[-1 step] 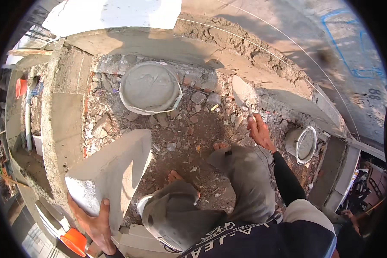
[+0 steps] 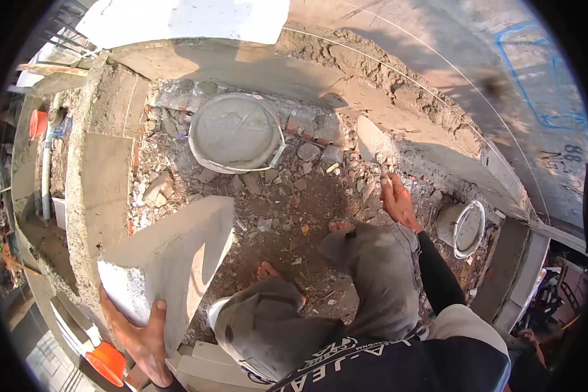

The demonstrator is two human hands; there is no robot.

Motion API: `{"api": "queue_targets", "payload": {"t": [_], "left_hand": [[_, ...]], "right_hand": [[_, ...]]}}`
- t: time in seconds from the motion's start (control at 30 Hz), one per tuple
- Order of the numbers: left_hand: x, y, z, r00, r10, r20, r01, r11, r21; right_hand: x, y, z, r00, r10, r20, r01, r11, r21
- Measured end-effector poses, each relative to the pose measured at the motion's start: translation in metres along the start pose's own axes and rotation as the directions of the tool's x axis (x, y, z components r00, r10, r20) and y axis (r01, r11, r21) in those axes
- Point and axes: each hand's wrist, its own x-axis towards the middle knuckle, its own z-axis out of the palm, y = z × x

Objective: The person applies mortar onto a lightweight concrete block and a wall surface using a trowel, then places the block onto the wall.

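Observation:
My left hand [image 2: 140, 336] grips the near end of a large pale grey concrete block [image 2: 179, 251], its thumb on one face and the fingers round the other side. The block is tilted, its far end pointing ahead and to the right. Over on the right, my right hand [image 2: 400, 201] is closed round the handle of a pointing trowel [image 2: 374, 139]. Its blade points away from me, close to the low block wall. A large bucket [image 2: 274, 149] full of wet grey mortar [image 2: 232, 130] stands ahead, between the two hands and farther off.
Rough mortar [image 2: 379, 65] lies along the top of the far block wall [image 2: 261, 72], with a string line above it. A smaller bucket [image 2: 446, 221] stands to the right. Broken rubble [image 2: 300, 189] covers the ground. Another wall [image 2: 104, 189] runs along the left, beyond it an orange container [image 2: 106, 363].
The view has shifted slightly, so the buckets and walls sit a little farther right in it. Both hands keep the same hold on the block and the trowel.

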Motion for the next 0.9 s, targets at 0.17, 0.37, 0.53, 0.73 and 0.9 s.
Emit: {"api": "queue_targets", "payload": {"t": [0.17, 0.37, 0.53, 0.73, 0.9], "left_hand": [[-0.006, -0.005, 0.004, 0.982, 0.188, -0.009, -0.188, 0.982, -0.004], [0.001, -0.005, 0.005, 0.983, 0.18, 0.018, -0.174, 0.969, -0.178], [-0.005, -0.028, 0.003, 0.959, 0.274, -0.077, -0.279, 0.958, -0.072], [-0.021, -0.025, -0.008, 0.979, 0.186, -0.082, -0.196, 0.971, -0.135], [-0.029, -0.028, -0.004, 0.984, 0.167, -0.065, -0.174, 0.975, -0.139]], "right_hand": [[0.054, 0.001, 0.039, 0.967, -0.251, -0.054, 0.25, 0.968, -0.02], [0.106, 0.01, 0.082, 0.868, -0.457, -0.195, 0.477, 0.876, 0.074], [0.068, -0.01, 0.097, 0.889, -0.436, -0.141, 0.448, 0.892, 0.066], [0.089, -0.077, 0.112, 0.683, -0.72, -0.118, 0.708, 0.693, -0.134], [0.12, -0.183, 0.155, 0.741, -0.671, 0.033, 0.671, 0.737, -0.08]]}}
